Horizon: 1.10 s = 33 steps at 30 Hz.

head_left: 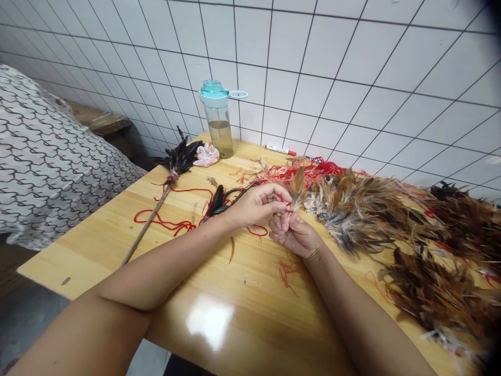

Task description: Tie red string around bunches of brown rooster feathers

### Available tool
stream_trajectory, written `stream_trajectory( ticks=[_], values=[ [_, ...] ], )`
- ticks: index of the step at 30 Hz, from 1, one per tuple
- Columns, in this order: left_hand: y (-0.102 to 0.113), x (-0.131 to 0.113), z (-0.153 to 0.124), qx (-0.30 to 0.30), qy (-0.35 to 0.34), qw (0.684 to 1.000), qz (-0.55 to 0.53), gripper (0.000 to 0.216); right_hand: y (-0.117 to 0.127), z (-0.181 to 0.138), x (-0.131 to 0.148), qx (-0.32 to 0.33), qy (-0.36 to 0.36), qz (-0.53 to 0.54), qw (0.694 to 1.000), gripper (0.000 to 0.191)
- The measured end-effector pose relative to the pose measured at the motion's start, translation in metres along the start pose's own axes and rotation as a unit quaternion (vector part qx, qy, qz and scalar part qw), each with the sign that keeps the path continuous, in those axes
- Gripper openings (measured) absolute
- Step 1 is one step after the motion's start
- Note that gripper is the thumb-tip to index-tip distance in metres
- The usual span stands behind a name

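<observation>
My left hand [258, 204] is closed in a pinch on a thin red string [288, 204] above the middle of the table. Just below and to its right, my right hand [295, 236] has its fingers curled, and the string runs down into them. Directly behind the fingertips stands a small brown feather tuft [298, 190]; whether a hand grips it I cannot tell. Beside my left wrist lies a small bundle of black feathers [217, 202]. Loops of red cord [170, 222] spread over the wood on the left.
A stick with black feathers [154, 219] lies at the table's left. Behind it stand a water bottle [219, 125] and a crumpled pink wad [206, 155]. A marker [279, 150] lies by the tiled wall. Piles of brown feathers [352, 209] and red threads [321, 169] cover the right side.
</observation>
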<state>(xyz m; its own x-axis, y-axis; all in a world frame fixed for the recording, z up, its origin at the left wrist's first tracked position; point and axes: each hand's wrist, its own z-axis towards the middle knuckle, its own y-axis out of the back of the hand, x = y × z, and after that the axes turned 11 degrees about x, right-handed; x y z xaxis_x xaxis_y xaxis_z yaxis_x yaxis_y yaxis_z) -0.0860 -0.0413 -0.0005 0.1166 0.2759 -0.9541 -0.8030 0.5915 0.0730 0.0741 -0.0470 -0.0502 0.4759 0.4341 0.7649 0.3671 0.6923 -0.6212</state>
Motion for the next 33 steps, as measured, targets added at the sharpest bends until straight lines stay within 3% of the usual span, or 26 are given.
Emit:
stream_trajectory(
  ticks=[10, 16, 33],
  values=[
    [0.007, -0.002, 0.001, 0.043, -0.04, 0.998, -0.004, 0.03, -0.005, 0.0, 0.002, 0.032, 0.009, 0.027, 0.999, 0.033],
    [0.015, -0.005, 0.0, 0.078, -0.041, 0.996, 0.021, 0.027, -0.008, 0.0, 0.001, 0.013, 0.008, 0.031, 0.999, 0.034],
    [0.018, -0.002, 0.0, 0.09, -0.043, 0.995, -0.017, 0.018, -0.006, 0.001, 0.0, -0.01, 0.005, 0.043, 0.999, 0.036]
  ],
)
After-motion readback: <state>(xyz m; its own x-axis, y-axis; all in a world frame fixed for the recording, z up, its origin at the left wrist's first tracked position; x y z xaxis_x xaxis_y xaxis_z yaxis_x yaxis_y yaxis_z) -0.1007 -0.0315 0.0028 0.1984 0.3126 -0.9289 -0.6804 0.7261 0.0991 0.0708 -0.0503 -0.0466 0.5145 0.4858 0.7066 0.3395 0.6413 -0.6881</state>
